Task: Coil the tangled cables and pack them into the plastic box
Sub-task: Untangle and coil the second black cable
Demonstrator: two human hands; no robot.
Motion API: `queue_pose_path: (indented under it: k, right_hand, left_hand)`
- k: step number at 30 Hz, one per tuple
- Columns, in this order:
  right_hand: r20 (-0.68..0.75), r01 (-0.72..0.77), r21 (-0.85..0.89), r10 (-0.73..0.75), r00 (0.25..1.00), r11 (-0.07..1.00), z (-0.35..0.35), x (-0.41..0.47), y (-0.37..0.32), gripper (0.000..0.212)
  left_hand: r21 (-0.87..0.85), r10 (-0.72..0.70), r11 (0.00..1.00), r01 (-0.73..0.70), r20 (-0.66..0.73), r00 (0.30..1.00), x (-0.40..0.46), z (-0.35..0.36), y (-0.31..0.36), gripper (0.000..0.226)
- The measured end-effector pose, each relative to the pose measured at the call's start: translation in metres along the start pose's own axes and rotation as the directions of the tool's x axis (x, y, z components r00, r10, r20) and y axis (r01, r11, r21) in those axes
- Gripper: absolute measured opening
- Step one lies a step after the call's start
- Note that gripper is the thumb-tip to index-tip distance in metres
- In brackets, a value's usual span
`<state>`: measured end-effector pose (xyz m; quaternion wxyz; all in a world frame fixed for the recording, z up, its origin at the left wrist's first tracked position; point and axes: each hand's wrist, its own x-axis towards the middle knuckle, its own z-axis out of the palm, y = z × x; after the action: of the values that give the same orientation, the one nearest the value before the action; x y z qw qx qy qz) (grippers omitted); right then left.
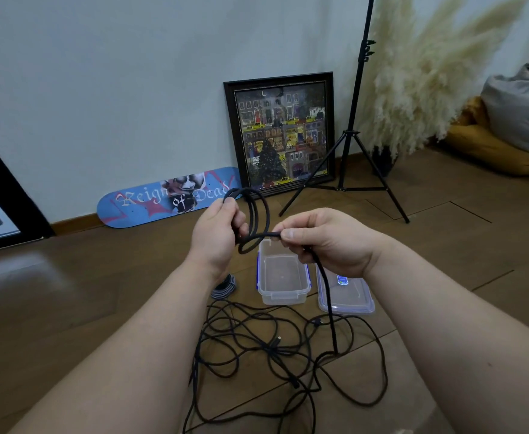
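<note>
The left hand (216,236) grips a few finished loops of a black braided cable (258,211), its fingers (239,227) curled round the bundle at the bottom of the coil, with the loops standing up above them. The right hand (322,242) pinches the same cable just beside the left fingers, thumb and forefinger closed narrowly on the running strand, which drops below the right fingers to the tangled heap of thin black cables (275,349) on the wooden floor (100,292). The braided cable looks light, limp and fairly grippy, so it should bend into loops easily but may twist and kink; it seems best taken close to the coil, feeding short lengths. The heap below will probably snag where strands cross, so slow pulls look wiser than tugs. Beyond and under the right fingers sits the clear open plastic box (283,277) with blue clips, its clear lid (346,296) just beside it, and a small striped coiled cable (224,286) lies under the left wrist. The box walls are low and the opening is narrow, so a coil probably has to be kept small. Open floor lies to both sides of the fingers; a black tripod stand (348,170) stands well beyond.
</note>
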<state>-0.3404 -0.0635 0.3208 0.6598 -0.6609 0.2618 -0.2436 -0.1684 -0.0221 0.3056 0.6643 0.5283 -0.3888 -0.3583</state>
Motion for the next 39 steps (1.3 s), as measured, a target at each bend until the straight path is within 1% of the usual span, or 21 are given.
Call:
queue_pose_path:
  k: [3,6,9,12,15,17,19,21,23,25,28,33,35,36,39]
  right_hand:
    - [-0.072,0.018,0.118,-0.01,0.997,0.993,0.004,0.006,0.003,0.018]
    - [-0.138,0.058,0.217,-0.028,0.99,0.975,0.005,0.008,0.003,0.02]
    - [-0.17,0.085,0.271,-0.039,0.985,0.959,0.005,0.01,0.002,0.018]
    - [-0.119,0.075,0.249,-0.046,0.992,0.966,0.004,0.009,0.0,0.018]
    - [-0.02,0.057,0.208,-0.054,0.998,0.976,-0.001,0.003,-0.006,0.009]
    - [-0.007,0.06,0.205,-0.06,0.998,0.977,-0.008,-0.001,-0.009,0.011]
    - [-0.039,0.07,0.208,-0.063,0.997,0.976,-0.012,-0.001,-0.008,0.013]
    - [-0.083,0.066,0.222,-0.048,0.995,0.973,-0.01,0.003,-0.004,0.021]
    - [-0.131,0.064,0.259,-0.03,0.991,0.964,-0.004,0.007,-0.002,0.025]
    - [-0.181,0.063,0.309,-0.006,0.984,0.949,0.0,0.011,-0.001,0.024]
    - [-0.265,0.072,0.367,0.03,0.964,0.927,0.0,0.014,0.0,0.021]
    - [-0.404,0.141,0.371,0.023,0.914,0.918,0.002,0.018,0.001,0.022]
    - [-0.482,0.195,0.346,-0.004,0.876,0.918,0.007,0.018,-0.001,0.022]
    - [-0.527,0.219,0.288,-0.037,0.849,0.932,0.008,0.018,-0.001,0.021]
    - [-0.644,0.211,-0.028,-0.179,0.743,0.977,0.007,0.018,0.003,0.015]
  left_hand:
    - [-0.018,-0.016,1.0,0.017,0.033,0.999,-0.003,0.005,-0.001,0.036]
    - [-0.086,-0.055,0.994,0.063,0.094,0.994,-0.006,0.008,-0.002,0.032]
    - [-0.11,-0.072,0.99,0.088,0.14,0.987,-0.007,0.01,-0.001,0.03]
    - [-0.09,-0.07,0.992,0.083,0.139,0.988,-0.005,0.008,-0.001,0.031]
    - [-0.011,-0.043,0.999,0.044,0.091,0.995,-0.002,0.0,-0.001,0.033]
    - [0.006,-0.047,0.999,0.046,0.07,0.996,-0.002,-0.007,-0.001,0.032]
    - [-0.013,-0.055,0.998,0.056,0.076,0.996,-0.003,-0.01,-0.001,0.032]
    - [-0.005,-0.049,0.999,0.05,0.118,0.992,-0.005,-0.004,-0.002,0.033]
    - [0.008,-0.047,0.999,0.046,0.154,0.987,-0.008,0.006,-0.003,0.033]
    - [-0.018,-0.069,0.997,0.073,0.158,0.985,-0.011,0.013,-0.003,0.033]
    - [-0.127,-0.094,0.985,0.116,0.166,0.982,-0.012,0.017,-0.001,0.031]
    - [-0.138,-0.14,0.976,0.169,0.2,0.97,-0.013,0.023,0.001,0.034]
    - [-0.115,-0.154,0.977,0.181,0.217,0.964,-0.013,0.025,0.002,0.037]
    - [-0.095,-0.15,0.98,0.176,0.229,0.962,-0.013,0.026,0.002,0.037]
    - [-0.04,-0.112,0.991,0.127,0.268,0.957,-0.013,0.027,0.002,0.038]
